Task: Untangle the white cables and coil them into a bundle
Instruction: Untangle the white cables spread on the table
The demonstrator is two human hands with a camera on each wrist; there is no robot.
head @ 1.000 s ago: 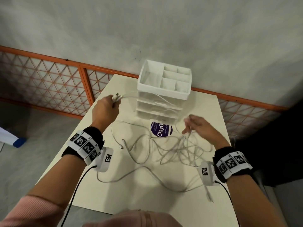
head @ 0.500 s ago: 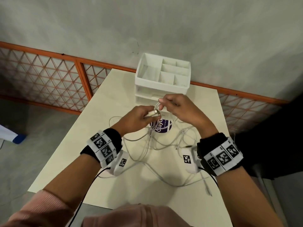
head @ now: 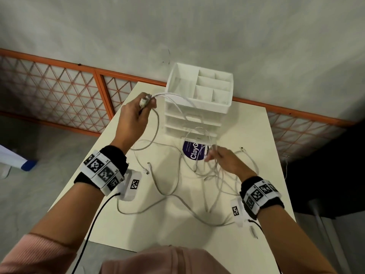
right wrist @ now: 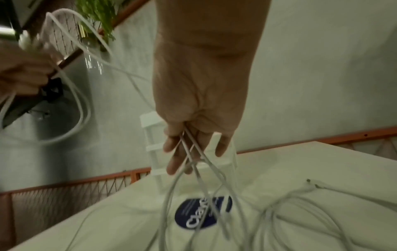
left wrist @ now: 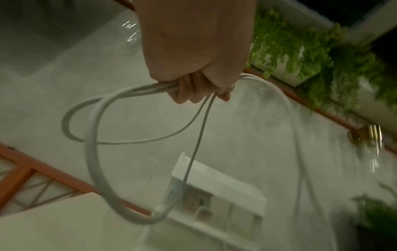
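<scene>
Several white cables (head: 207, 175) lie tangled on the cream table (head: 256, 135). My left hand (head: 138, 113) is raised over the table's far left and grips a few coiled loops of white cable (left wrist: 94, 152), with a connector (head: 144, 100) sticking out above the fist. From that fist a strand runs to my right hand (head: 223, 159), which hovers low over the tangle. Its fingers (right wrist: 174, 163) pinch two or three cable strands (right wrist: 189, 146) that drop down to the heap. A loose connector end (head: 146, 171) lies on the table between my wrists.
A white drawer organizer (head: 199, 95) with open top compartments stands at the table's far edge, just behind the cables. A round purple sticker (head: 192, 153) sits in front of it. An orange lattice fence (head: 59, 95) and a grey wall run behind the table.
Half a second ago both hands met in front of the organizer. The left hand has since swung up and left with its loops; the right has dropped back to the tangle.
</scene>
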